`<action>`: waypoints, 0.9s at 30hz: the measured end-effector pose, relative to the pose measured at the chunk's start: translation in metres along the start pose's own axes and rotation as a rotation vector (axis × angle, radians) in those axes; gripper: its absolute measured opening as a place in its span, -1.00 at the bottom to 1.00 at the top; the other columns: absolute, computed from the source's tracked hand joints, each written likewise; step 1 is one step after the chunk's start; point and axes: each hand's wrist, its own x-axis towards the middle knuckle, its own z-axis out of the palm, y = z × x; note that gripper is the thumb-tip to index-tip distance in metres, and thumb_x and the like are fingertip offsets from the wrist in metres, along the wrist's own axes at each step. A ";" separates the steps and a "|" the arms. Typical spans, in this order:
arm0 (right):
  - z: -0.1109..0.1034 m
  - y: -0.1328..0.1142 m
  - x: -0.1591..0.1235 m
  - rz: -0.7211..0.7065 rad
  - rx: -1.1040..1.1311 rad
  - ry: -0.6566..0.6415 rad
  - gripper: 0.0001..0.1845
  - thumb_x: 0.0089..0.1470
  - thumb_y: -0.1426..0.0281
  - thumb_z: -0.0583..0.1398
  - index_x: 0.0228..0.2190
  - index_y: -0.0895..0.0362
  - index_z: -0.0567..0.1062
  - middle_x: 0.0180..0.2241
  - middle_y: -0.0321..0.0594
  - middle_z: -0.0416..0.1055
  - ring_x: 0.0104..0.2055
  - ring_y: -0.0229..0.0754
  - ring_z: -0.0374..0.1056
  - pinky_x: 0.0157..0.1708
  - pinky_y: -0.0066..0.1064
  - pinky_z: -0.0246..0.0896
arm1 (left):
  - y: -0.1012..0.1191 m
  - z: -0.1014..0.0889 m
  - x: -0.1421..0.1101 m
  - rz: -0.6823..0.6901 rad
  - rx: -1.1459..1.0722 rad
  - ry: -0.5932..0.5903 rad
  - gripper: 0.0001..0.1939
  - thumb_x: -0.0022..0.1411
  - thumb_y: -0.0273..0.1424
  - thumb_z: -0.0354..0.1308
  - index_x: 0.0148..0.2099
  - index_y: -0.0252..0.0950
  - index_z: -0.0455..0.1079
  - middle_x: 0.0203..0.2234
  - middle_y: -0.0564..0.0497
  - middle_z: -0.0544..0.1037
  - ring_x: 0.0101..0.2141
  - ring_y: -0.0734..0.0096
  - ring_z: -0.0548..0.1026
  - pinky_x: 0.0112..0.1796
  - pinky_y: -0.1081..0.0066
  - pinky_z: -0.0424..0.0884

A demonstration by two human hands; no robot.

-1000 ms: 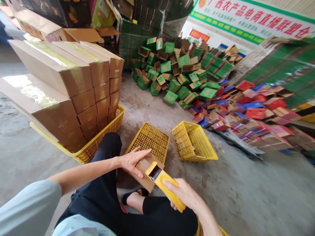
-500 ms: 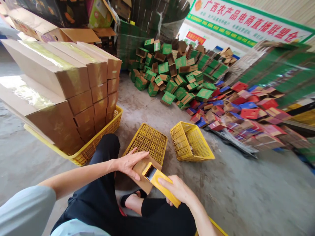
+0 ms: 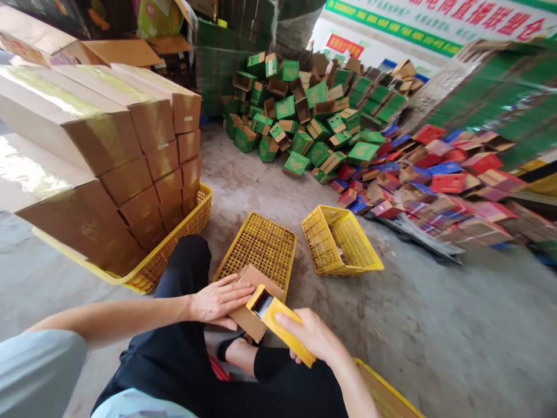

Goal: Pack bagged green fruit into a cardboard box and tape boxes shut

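Note:
A small brown cardboard box [image 3: 250, 321] rests tilted between my legs, partly over the near edge of an upturned yellow plastic crate [image 3: 261, 244]. My left hand [image 3: 221, 301] lies flat on the box's left side, fingers stretched out together. In my right hand [image 3: 313, 337] is a yellow tape dispenser [image 3: 282, 328], gripped by its long body with the thumb on top. The dispenser's open head, dark inside, is over the right part of the box, close to my left fingertips. Whether it touches the cardboard I cannot tell.
Stacked, taped cartons [image 3: 108, 139] fill a yellow crate [image 3: 152, 270] on the left. Another yellow crate [image 3: 342, 244] stands ahead right, and part of one [image 3: 383, 389] shows at lower right. Heaps of green boxes [image 3: 300, 139] and red-and-blue boxes [image 3: 439, 180] lie farther back.
My left hand has shifted left and its fingers have come closer together, flatter on the box. The dispenser stays in my right hand, slightly farther left. The whole view has tilted down a little.

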 end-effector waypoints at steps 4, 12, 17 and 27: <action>0.000 0.009 0.002 -0.007 0.082 0.022 -0.36 0.11 -0.25 0.14 -0.34 0.12 0.44 -0.64 -0.24 0.52 -0.63 -0.18 0.46 -0.63 -0.50 0.33 | -0.024 0.013 0.007 0.056 0.047 0.038 -0.13 0.44 0.08 0.01 0.53 -0.34 -0.10 0.33 -0.30 0.33 0.42 0.12 0.12 0.41 -0.09 -0.15; -0.009 0.035 -0.019 0.022 0.139 0.044 -0.37 0.11 -0.24 0.14 -0.33 0.11 0.41 -0.63 -0.25 0.51 -0.61 -0.17 0.49 -0.62 -0.50 0.33 | -0.042 0.017 0.017 0.053 -0.073 -0.043 -0.17 0.42 0.09 0.05 0.53 -0.19 -0.05 0.35 -0.21 0.33 0.40 0.15 0.17 0.41 -0.04 -0.15; -0.007 0.044 -0.026 0.026 0.171 0.094 -0.41 0.12 -0.20 0.16 -0.32 0.11 0.41 -0.65 -0.27 0.49 -0.63 -0.19 0.46 -0.62 -0.49 0.34 | -0.037 0.010 0.021 0.035 -0.106 -0.030 -0.17 0.39 0.14 0.04 0.50 -0.21 0.05 0.32 -0.26 0.36 0.39 0.08 0.21 0.41 -0.09 -0.23; -0.010 0.049 -0.015 0.044 0.112 0.079 -0.34 0.08 -0.27 0.14 -0.36 0.12 0.41 -0.65 -0.24 0.50 -0.63 -0.17 0.47 -0.63 -0.49 0.32 | -0.004 -0.015 0.052 0.043 -0.107 -0.155 -0.03 0.39 0.16 0.01 0.51 -0.47 -0.03 0.40 -0.40 0.16 0.41 -0.08 0.12 0.42 -0.04 -0.15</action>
